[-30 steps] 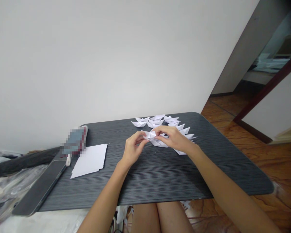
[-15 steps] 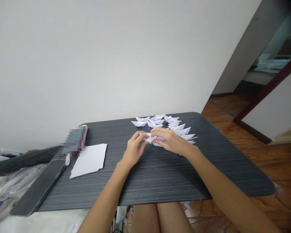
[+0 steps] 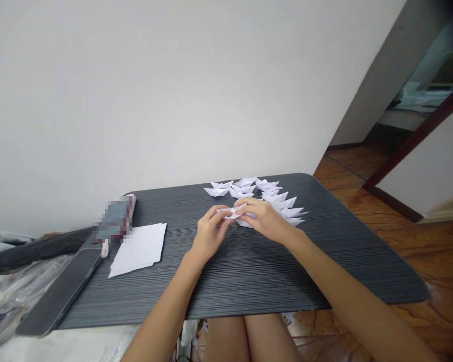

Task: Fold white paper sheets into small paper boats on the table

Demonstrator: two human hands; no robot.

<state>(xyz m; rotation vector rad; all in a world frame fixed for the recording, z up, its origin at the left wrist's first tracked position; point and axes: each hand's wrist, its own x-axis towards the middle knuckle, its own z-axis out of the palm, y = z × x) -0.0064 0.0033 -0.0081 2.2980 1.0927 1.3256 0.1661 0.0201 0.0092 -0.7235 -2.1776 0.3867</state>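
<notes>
Between my two hands is a small white paper boat (image 3: 233,213), partly covered by the fingers. My left hand (image 3: 210,229) pinches its left side with thumb and fingertips. From the right, my right hand (image 3: 266,217) grips the other side, fingers bent over the top and thumb below. Just behind and to the right of the hands, several folded paper boats (image 3: 287,202) lie close together in a curved group. Another paper boat (image 3: 217,191) sits at the left end of that group. My right hand hides part of the nearest ones.
A stack of white paper sheets (image 3: 139,249) lies on the dark table (image 3: 249,281) at the left. Behind it is a blurred-out object (image 3: 115,218), and a dark phone-like slab (image 3: 60,291) runs along the table's left edge. A white wall (image 3: 196,100) stands behind the table.
Both hands stay in nearly the same place. The fingers have shifted slightly on the paper boat, which now looks flatter between them.
</notes>
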